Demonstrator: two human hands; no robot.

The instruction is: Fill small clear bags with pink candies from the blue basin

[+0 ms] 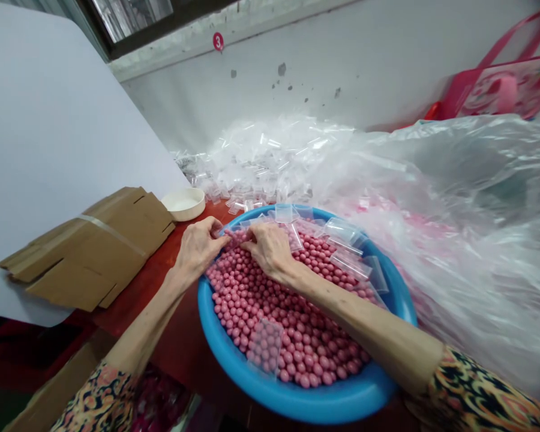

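Note:
A blue plastic basin (207,324) is filled with round pink beads (297,336). Small clear plastic boxes (351,264) lie on the beads, mostly along the far and right side, and one more rests near the front. My left hand (200,246) is at the basin's far left rim, thumb and fingers closed in a pinch on what looks like a clear plastic box with pink beads at it. Over the beads, close beside it, is my right hand (270,249), its fingers curled together and pointing toward the left hand. Whatever its fingertips hold is hidden.
Flattened brown cardboard (94,246), bound with a strap, lies left on the red table (162,324). A shallow white dish (184,204) stands behind it. Clear plastic pieces (261,156) are heaped along the wall; large clear plastic bags (477,240) fill the right. A pink bag (499,90) is beyond.

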